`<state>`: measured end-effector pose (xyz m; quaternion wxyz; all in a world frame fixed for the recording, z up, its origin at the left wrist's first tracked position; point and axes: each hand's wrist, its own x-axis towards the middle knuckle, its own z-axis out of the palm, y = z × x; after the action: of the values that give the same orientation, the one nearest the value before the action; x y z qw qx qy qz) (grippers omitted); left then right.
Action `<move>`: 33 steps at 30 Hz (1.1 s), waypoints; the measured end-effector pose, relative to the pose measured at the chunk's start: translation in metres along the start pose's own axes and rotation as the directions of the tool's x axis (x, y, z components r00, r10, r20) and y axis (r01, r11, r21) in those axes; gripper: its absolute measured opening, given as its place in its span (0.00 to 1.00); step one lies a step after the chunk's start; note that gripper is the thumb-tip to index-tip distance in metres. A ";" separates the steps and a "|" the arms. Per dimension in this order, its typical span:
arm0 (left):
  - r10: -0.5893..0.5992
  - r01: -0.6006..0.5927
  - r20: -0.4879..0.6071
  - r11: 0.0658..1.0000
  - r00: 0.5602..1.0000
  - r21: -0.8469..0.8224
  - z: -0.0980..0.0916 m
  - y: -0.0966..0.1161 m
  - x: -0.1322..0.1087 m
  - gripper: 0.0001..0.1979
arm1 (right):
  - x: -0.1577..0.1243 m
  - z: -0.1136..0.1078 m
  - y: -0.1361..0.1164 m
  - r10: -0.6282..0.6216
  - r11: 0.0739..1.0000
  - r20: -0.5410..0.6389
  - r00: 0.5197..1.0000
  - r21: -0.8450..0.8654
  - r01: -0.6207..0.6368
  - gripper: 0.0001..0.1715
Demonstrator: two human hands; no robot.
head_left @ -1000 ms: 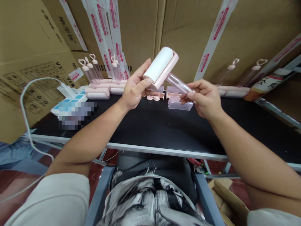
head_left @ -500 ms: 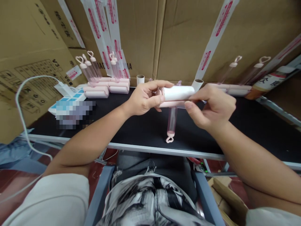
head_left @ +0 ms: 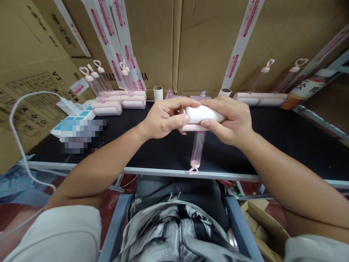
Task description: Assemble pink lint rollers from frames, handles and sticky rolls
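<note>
A lint roller [head_left: 203, 114] with a white paper roll and a pink case is held level above the black table. Its see-through pink handle [head_left: 198, 147] points down toward me and ends in a heart-shaped loop. My left hand [head_left: 166, 118] is closed around the left end of the roller, thumb on the near side. Over the right end of the white roll, my right hand [head_left: 233, 118] is wrapped with thumb and fingers on both sides. The roll's right end is hidden by that hand.
Several pink lint rollers [head_left: 107, 108] stand at the back left, with two more [head_left: 247, 99] at the back right. White rolls [head_left: 158, 93] stand upright at the back. A power strip [head_left: 73, 118], a bottle [head_left: 307, 91] and cardboard boxes [head_left: 201, 43] surround the black tabletop [head_left: 152, 156].
My right hand has gone from pinching at the roll's right end to wrapping over it, nearer my left hand. The view has shifted slightly.
</note>
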<state>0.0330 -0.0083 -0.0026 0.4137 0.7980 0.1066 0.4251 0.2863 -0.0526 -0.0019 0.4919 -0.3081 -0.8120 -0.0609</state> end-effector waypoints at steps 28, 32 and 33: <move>0.051 -0.051 0.006 0.969 0.999 0.242 -0.031 0.006 0.010 0.23 | 0.002 0.000 0.002 0.139 0.977 0.127 0.982 0.141 -0.157 0.25; 0.030 -0.029 0.001 0.971 1.000 0.238 -0.031 0.006 0.010 0.23 | 0.002 -0.001 0.003 0.157 0.973 0.147 0.977 0.147 -0.179 0.26; 0.023 -0.024 0.008 0.971 1.000 0.240 -0.031 0.006 0.010 0.23 | 0.002 -0.001 0.003 0.163 0.973 0.151 0.975 0.140 -0.185 0.26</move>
<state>0.0147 0.0111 0.0170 0.3096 0.8444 0.1466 0.4119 0.2883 -0.0501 -0.0002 0.4602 -0.3430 -0.8162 0.0667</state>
